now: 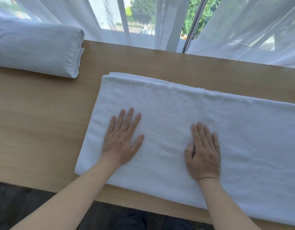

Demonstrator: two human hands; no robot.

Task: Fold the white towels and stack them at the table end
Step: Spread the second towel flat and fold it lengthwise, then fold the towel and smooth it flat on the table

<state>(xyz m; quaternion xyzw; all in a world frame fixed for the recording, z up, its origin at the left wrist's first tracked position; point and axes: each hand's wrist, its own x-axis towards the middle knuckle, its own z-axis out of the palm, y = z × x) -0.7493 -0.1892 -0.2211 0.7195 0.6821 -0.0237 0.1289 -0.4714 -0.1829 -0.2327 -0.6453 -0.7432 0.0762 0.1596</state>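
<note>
Both hands, left (121, 143) and right (203, 155), press flat on the towel (168, 103), holding nothing. Its layers may slide crooked if pushed unevenly.

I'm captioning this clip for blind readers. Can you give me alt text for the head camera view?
Two bare hands, left hand and right hand, press flat on a partly folded white towel on a wooden table. A folded white towel lies at the table's far left, and sheer curtains hang over a window behind.
</note>
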